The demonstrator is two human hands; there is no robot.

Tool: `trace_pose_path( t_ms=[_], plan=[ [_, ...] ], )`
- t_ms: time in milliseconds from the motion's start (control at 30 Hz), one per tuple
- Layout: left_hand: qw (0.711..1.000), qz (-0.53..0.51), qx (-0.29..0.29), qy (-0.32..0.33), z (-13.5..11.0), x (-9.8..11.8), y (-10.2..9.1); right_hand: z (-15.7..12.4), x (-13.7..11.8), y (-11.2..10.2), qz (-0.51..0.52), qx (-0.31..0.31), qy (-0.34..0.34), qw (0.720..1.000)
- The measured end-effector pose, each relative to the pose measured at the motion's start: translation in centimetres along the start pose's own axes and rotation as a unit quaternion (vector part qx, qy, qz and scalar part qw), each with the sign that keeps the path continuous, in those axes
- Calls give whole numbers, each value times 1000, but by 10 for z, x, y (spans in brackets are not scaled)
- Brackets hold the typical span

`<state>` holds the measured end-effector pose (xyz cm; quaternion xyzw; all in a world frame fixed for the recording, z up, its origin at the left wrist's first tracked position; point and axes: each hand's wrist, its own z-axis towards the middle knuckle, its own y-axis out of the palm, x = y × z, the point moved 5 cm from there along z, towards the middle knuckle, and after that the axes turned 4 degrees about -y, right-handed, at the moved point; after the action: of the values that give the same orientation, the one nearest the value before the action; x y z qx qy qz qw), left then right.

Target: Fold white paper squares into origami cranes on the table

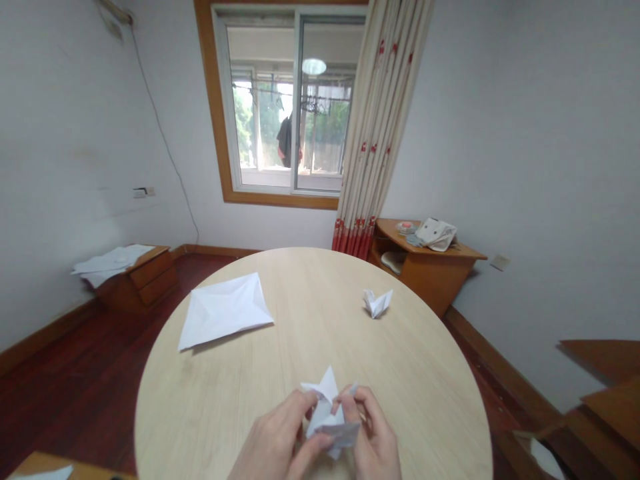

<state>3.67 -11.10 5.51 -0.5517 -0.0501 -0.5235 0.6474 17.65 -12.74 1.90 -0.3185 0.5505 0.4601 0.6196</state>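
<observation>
Both hands hold one piece of folded white paper [329, 385] just above the near part of the round table [300, 347]. Its pointed flaps stick out at the top and sides. My left hand [280, 433] pinches its left side, with the thumb along the lower edge. My right hand [373, 433] grips the right side, thumb and index finger on a flap. Parts of the paper are hidden behind the fingers. Farther off at the right stands a finished-looking folded paper figure [377, 304] with pointed ends. On the left lies a stack of white paper sheets [227, 308] with crease lines.
A wooden corner cabinet [425, 267] with a cloth bag [437, 234] stands behind the table at right. At left is a low drawer cabinet [150, 280] with papers on top. A window [295, 107] and a patterned curtain [375, 133] are at the far wall.
</observation>
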Motion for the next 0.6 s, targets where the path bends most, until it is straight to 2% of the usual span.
trace_pose_path(
  t_ms=[133, 233, 333, 433, 500, 600],
  plan=[
    [998, 40, 38, 22, -5, -1, -7, -2, 5, 9, 17, -29, 7, 999],
    [1000, 9, 26, 7, -5, -3, -12, -4, 7, 13, 16, -53, 9, 998],
    [996, -78, -13, -32, -4, -10, -12, -5, 7, 14, -3, -55, 11, 998],
    [981, -173, -26, -86, -8, -22, -2, -4, 7, 15, -12, -62, 9, 998],
    [959, -244, -9, -142, -15, -33, 8, -4, 7, 17, 11, -71, -11, 997],
    [926, -309, 60, -208, -24, -45, 20, -6, 9, 20, 57, -49, -25, 997]
  ],
)
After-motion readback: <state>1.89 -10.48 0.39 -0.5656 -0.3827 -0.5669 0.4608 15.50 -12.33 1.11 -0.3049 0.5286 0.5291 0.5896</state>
